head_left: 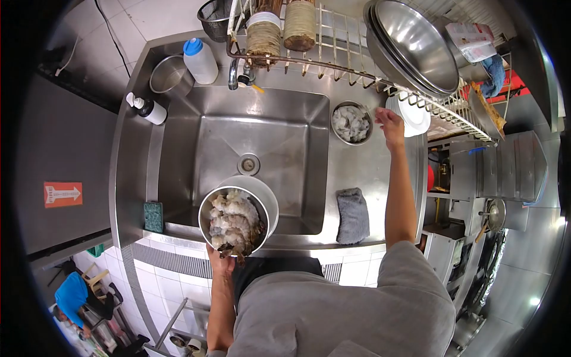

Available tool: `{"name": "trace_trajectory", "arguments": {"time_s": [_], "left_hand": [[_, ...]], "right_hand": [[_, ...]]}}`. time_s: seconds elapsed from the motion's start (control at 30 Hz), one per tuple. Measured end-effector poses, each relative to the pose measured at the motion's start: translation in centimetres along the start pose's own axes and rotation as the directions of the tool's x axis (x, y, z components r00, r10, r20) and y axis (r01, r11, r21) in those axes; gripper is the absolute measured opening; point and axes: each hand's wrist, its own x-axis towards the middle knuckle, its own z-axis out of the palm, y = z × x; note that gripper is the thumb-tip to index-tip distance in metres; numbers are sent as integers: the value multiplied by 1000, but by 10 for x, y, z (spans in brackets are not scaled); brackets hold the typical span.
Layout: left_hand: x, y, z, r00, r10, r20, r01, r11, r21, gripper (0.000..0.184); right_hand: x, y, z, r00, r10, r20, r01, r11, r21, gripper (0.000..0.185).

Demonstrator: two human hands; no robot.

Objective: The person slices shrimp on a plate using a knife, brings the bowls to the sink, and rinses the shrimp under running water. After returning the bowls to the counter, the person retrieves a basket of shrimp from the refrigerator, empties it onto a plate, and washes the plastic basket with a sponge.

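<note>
The left hand [221,262] grips a pot [272,208] from below its near side, fingers clamped on it, though most of them are hidden under the rim. The pot stands out over the near edge of the sink [279,140], its mouth turned up toward the camera, and the shrimp [233,221] lie heaped inside, grey and pinkish. The right hand [389,126] is up at the far right, just beside a small bowl [352,143] of pale pieces [351,122] on the counter [377,172]; its fingers are bent — whether they pinch anything, I cannot tell. White plates [416,119] sit just beyond that hand, under a wire rack [339,66] that bears nested metal bowls [410,47]. A grey cloth [353,216] lies between the sink and the right forearm, and a green scouring pad [153,217] rests on the sink's left ledge. Farther up on the left are a pump bottle [151,111], a metal pan [171,76] and a blue-capped bottle [202,64] — the last near the tap [233,77].
</note>
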Motion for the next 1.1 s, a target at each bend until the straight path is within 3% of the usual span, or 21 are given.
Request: {"name": "trace_trajectory", "arguments": {"time_s": [0.07,0.13,0.17,0.23,0.3,0.33,0.37,0.43,0.47,0.53,0.57,0.6,0.63,0.73,0.77,0.8,0.9,0.93,0.97,1.07,1.1], "left_hand": [[5,-2,-6,998,25,57,-25,1000,0,44],[4,-1,-6,999,28,44,-29,1000,10,42],[4,-1,-5,999,32,32,-32,999,20,41],[5,-3,-15,999,29,24,-30,999,27,40],[3,-3,-19,1000,26,13,-26,999,38,39],[-2,0,-16,999,37,-20,-37,999,22,38],[-7,4,-14,997,47,-53,-47,999,6,36],[-13,9,-13,997,5,-76,-5,1000,2,40],[-13,9,-15,998,16,-63,-17,1000,-25,44],[-20,11,-18,999,35,-39,-38,995,-88,50],[-22,10,-22,998,35,-51,-40,995,-91,50],[-21,8,-24,996,48,-69,-52,997,-53,50],[-21,7,-26,995,60,-85,-62,998,-15,50],[-21,6,-30,996,57,-75,-62,996,-66,49],[-21,6,-32,997,51,-55,-57,993,-101,47],[-20,6,-35,997,51,-58,-57,993,-108,47],[-21,0,-39,997,65,-32,-68,993,-101,45],[-22,-1,-39,994,60,-95,-68,994,-83,44],[-23,-1,-38,986,55,-156,-65,996,-64,43],[-22,0,-43,993,48,-109,-53,997,-50,45],[-23,3,-40,995,29,-93,-33,998,-47,49]], "right_hand": [[-10,-11,-3,1000,17,-4,-17,999,32,22],[-20,-21,-2,999,-16,32,7,967,253,17],[-24,-16,3,999,-16,31,8,967,255,17],[-35,-5,23,973,-157,169,57,873,485,13],[-65,-7,70,935,-198,296,108,950,294,17],[-66,16,100,855,-175,489,136,984,113,21],[-75,17,130,765,-136,630,355,905,-235,26],[-106,17,165,693,-237,681,529,809,-257,34],[-102,9,162,689,-240,684,532,809,-252,34],[-82,-30,138,881,-146,449,316,890,-330,46],[-32,25,128,756,-607,245,654,675,-343,52],[-18,-1,95,823,-532,198,558,696,-451,55],[18,18,71,722,-668,177,619,512,-595,57],[73,55,24,697,-677,237,609,384,-694,53],[72,51,13,813,-473,339,562,488,-668,44],[67,45,7,867,-240,437,490,577,-654,36],[54,28,5,887,-317,335,455,482,-749,19],[47,26,9,858,-419,297,485,470,-737,13],[43,31,15,857,-418,301,488,471,-735,13],[27,47,22,816,-416,401,568,448,-691,16],[13,37,22,766,-550,332,609,456,-649,17]]}}
